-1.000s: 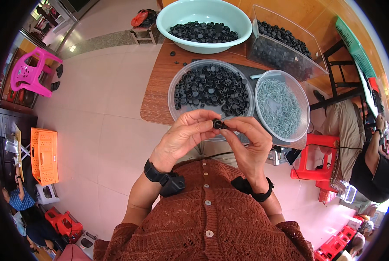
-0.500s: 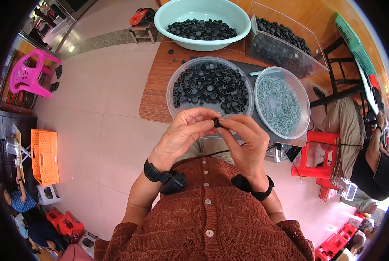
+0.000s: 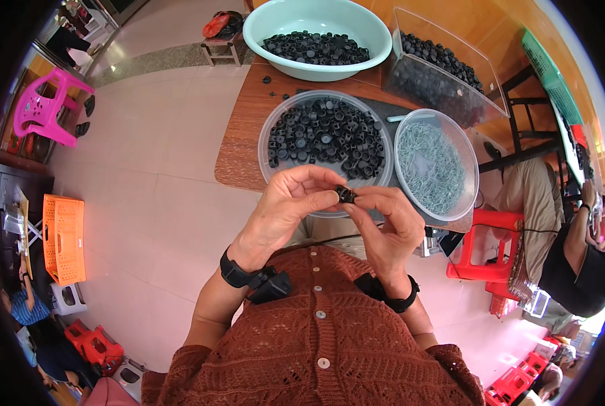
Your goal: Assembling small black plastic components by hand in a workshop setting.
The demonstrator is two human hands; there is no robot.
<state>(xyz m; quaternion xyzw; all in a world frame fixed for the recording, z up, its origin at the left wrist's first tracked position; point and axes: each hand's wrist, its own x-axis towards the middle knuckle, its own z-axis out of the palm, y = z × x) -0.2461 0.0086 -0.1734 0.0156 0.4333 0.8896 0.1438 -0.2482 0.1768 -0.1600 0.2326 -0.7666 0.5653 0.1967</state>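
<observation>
Left hand (image 3: 290,206): thumb and forefinger brought together in a pinch, gripping the left side of a black part (image 3: 345,195); remaining fingers loosely bent. Right hand (image 3: 389,220): thumb and forefinger likewise pinched on the right side of the same part; remaining fingers curled in. The part is held up between both sets of fingertips, in front of the wearer's brown top (image 3: 275,338), and appears over the near edge of a clear dish (image 3: 264,139); its finer detail is partly covered by the fingers.

The dish stands on a brown table (image 3: 241,152) and holds many loose black caps (image 3: 326,135), gathered mainly toward its far side; just to its right, a clear tub (image 3: 472,162) contains a mass of thin metallic pieces (image 3: 427,166), too small to identify. Behind the dish, a pale green basin (image 3: 268,27) holds further black items; to the right of the basin, a rectangular clear bin (image 3: 478,108) is well filled with the same colour. A red stool (image 3: 482,254) stands right of the table; a seated person in black (image 3: 580,274) is beyond it.
</observation>
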